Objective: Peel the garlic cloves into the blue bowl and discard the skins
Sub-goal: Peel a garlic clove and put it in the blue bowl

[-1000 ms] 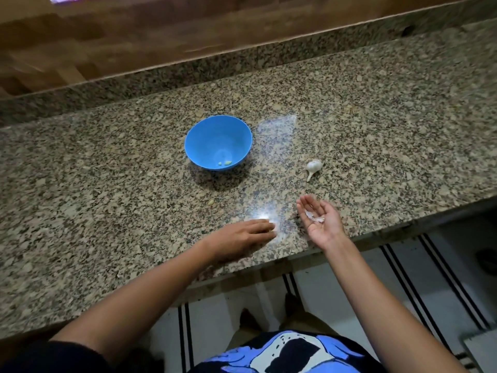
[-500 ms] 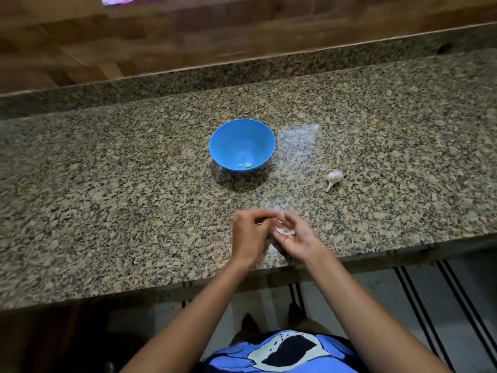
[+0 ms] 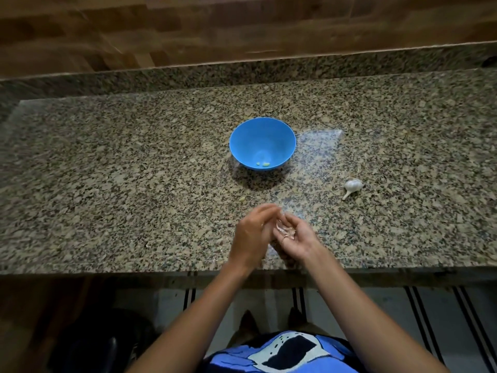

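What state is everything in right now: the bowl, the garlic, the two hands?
Bowl, upright on the counter, a few peeled cloves at the bottom.
Garlic bulb, unpeeled, lying alone on the counter right of the bowl.
Skins, pale scraps lying in the right hand.
Right hand, palm up, cupped.
Left hand, fingers at the right palm; blurred, grip unclear.

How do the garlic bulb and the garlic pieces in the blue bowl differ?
The garlic bulb is white-skinned with a stem; the garlic pieces are yellowish and bare. The bulb is larger than the pieces. The bulb lies on the counter, the pieces in the blue bowl. Both are garlic.
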A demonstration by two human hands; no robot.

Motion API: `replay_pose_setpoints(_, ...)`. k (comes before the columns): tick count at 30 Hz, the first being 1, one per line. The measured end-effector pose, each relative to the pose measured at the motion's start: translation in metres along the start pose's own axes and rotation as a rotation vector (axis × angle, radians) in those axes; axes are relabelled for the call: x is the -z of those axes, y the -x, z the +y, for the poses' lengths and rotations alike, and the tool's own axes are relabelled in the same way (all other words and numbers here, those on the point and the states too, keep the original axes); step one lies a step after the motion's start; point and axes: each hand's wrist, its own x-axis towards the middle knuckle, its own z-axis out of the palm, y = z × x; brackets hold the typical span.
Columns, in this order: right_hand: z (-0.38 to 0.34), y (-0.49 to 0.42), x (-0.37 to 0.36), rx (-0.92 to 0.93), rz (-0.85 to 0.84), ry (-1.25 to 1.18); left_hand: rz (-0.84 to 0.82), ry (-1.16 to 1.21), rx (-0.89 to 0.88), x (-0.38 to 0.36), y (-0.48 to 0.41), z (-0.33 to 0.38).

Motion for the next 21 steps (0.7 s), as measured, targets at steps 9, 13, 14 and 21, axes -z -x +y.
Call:
replay_pose_setpoints(9,-0.004,-0.005,-0.009,-0.001,-0.019,0.121,-0.063,-0.363,0.306,0.019,0.039,-0.086)
replay_pose_setpoints(13,0.02,-0.017,-0.029,-0.119,-0.076,0.219,0.039,-0.394,0.055,0.041,0.057,-0.092)
replay_pose_setpoints(14,0.031,-0.02,-0.036,-0.157,-0.086,0.257,0.113,-0.384,0.098,0.047,0.062,-0.095)
replay_pose_setpoints(21,0.176,-0.02,-0.083,-0.486,-0.218,0.628,1.115,0.525,0.9,0.135,0.135,-0.098)
